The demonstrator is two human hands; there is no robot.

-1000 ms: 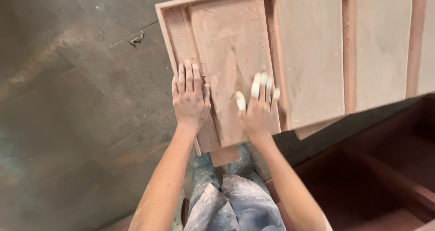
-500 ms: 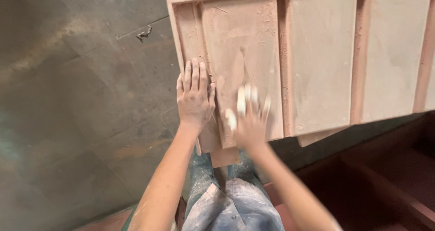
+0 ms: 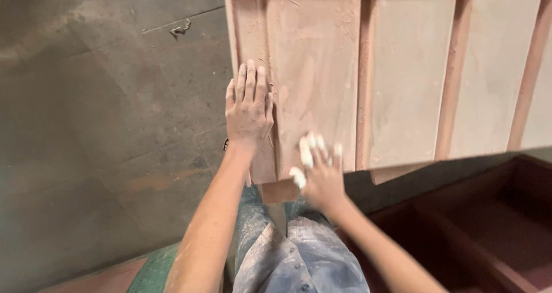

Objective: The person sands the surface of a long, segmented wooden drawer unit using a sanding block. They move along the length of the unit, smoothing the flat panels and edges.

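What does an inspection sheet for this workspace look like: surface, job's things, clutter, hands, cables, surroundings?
Surface: dusty pale wooden panelled board with reddish-brown raised rails, on a small wooden block.
Job's things: white coverings on the right fingertips; what they are is unclear.
Clutter: small debris scrap on the floor.
Hands: left hand flat on the board's left rail; right hand blurred, fingers spread on the panel.
Cables: nothing seen.
Surroundings: grey concrete floor; dark red-brown wooden frame at lower right.
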